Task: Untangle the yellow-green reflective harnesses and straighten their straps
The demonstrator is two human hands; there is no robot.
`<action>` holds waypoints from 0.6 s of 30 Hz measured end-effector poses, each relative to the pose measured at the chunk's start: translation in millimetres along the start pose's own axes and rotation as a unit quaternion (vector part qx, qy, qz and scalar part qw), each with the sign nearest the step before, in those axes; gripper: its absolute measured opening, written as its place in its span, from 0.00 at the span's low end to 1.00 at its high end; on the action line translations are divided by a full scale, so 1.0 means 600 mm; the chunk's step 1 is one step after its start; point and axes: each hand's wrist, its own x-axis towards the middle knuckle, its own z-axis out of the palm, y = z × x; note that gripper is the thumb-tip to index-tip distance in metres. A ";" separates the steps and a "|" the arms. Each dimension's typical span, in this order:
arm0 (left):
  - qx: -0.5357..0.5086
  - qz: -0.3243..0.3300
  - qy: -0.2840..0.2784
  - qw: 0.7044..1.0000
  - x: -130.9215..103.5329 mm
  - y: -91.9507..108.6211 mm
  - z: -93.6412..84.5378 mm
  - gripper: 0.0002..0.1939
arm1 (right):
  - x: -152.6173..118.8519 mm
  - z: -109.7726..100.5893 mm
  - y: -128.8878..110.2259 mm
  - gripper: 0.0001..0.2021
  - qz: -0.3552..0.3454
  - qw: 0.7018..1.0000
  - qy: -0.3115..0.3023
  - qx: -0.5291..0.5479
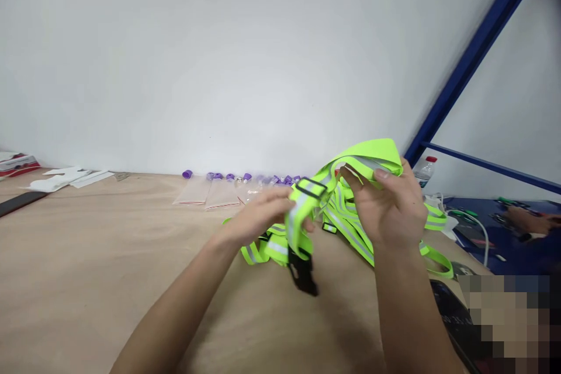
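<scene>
Between my two hands is a neon yellow-green reflective strap with a grey stripe, raised above the wooden table. My right hand is closed on its looped upper end, thumb on top. My left hand grips the strap near a black slider buckle; some of its fingers are hidden behind the webbing. From the strap's lower end hangs a black plastic clip, slightly blurred. Behind and below lies a heap of similar straps, partly covered by my hands.
Several purple caps and clear plastic bags lie along the wall. White paper pieces are at the left, near a dark flat bar. A bottle, a phone and a blue metal frame stand or lie to the right.
</scene>
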 end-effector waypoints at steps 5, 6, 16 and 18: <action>-0.249 0.104 0.150 0.951 -0.028 0.049 -0.055 0.11 | 0.017 -0.032 0.015 0.12 -0.182 0.966 0.016 -0.181; -0.254 0.120 0.177 0.943 -0.034 0.058 -0.060 0.11 | 0.018 -0.034 0.023 0.12 -0.230 0.945 0.020 -0.231; -0.180 0.218 0.242 0.928 -0.074 0.084 -0.086 0.19 | 0.028 -0.069 0.072 0.14 -0.339 0.749 -0.026 -0.569; -0.158 0.214 0.245 0.932 -0.086 0.090 -0.098 0.19 | 0.033 -0.079 0.077 0.10 -0.267 0.771 -0.019 -0.578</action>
